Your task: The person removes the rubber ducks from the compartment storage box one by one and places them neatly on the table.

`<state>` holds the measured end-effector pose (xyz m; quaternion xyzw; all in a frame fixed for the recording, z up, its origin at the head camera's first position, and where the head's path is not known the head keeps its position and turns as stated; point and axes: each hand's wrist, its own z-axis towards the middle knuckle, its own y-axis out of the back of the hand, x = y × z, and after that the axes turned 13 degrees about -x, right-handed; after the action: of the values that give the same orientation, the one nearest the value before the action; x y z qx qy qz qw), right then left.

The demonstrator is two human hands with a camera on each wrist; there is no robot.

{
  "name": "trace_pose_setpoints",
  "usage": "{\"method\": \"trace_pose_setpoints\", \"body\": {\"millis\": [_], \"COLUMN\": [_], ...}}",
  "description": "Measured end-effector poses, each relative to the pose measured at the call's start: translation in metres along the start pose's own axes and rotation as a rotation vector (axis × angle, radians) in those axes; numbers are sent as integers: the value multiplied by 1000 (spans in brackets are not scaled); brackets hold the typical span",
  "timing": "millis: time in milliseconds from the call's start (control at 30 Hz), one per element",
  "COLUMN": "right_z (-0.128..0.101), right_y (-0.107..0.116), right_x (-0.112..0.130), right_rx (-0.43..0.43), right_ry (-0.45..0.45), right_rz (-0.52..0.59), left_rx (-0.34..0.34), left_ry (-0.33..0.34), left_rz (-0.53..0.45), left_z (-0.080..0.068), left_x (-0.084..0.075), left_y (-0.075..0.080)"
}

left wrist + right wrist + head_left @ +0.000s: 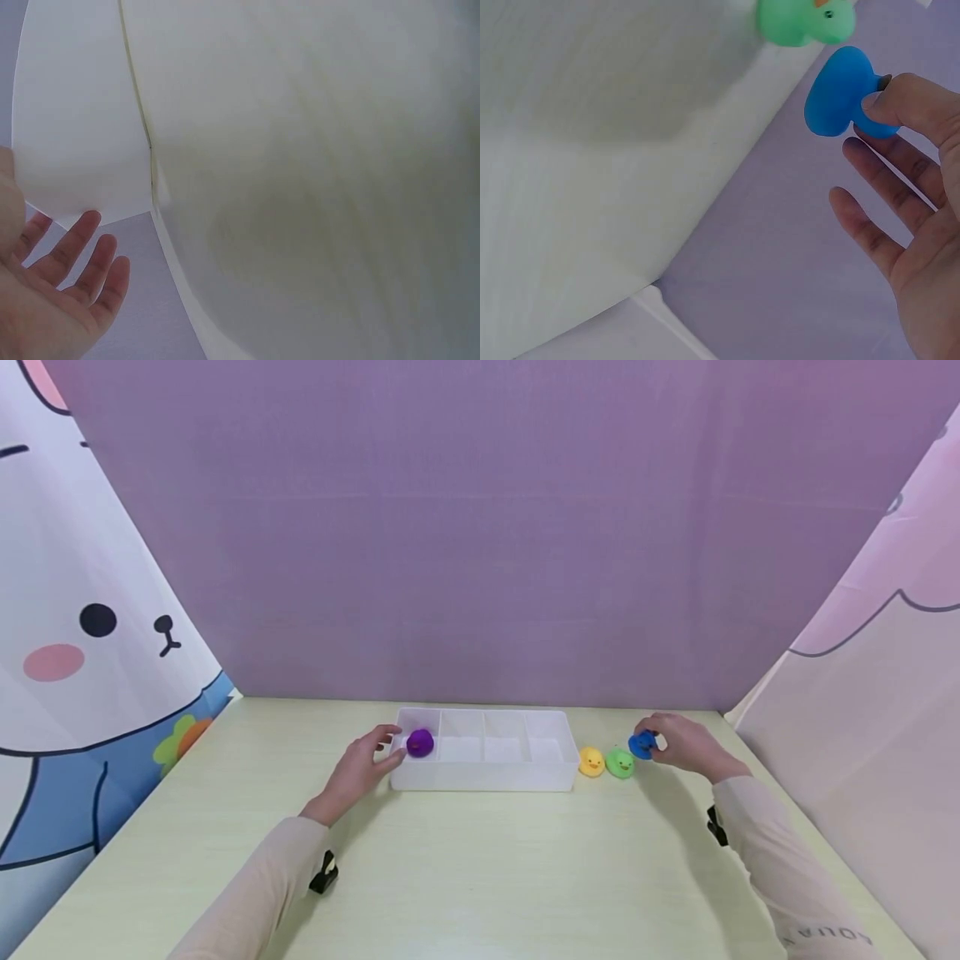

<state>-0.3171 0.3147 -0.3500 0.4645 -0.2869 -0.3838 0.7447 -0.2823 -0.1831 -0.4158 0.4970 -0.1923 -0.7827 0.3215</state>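
A person's right hand (678,747) pinches a smooth blue toy duck (641,745) beside a green duck (620,764) and a yellow duck (592,763), at the right end of a four-compartment white plastic box (483,777). The left hand (362,770), fingers loosely parted and gripping nothing, reaches the box's left edge, near a purple duck (420,743) in the end compartment. Pale tabletop (480,877) stretches in front; the right sleeve (772,852) bears partly legible lettering (828,933).

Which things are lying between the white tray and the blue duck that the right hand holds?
In the head view, two ducks lie there: the yellow duck beside the white tray, then the green duck, nearer to the blue duck.
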Motion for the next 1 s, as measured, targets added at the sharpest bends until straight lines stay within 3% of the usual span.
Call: {"method": "trace_pose_setpoints", "body": {"millis": [333, 1000], "right_z": [-14, -34], "right_y": [-3, -19], "right_x": [-5, -9], "right_rx": [88, 115], "right_ry": [-65, -120], "right_rz": [7, 31], "left_rx": [-3, -4], "left_ry": [-17, -23], "left_rz": [-6, -26], "left_z": [-1, -5], "left_x": [0, 1], "left_y": [2, 4]}}
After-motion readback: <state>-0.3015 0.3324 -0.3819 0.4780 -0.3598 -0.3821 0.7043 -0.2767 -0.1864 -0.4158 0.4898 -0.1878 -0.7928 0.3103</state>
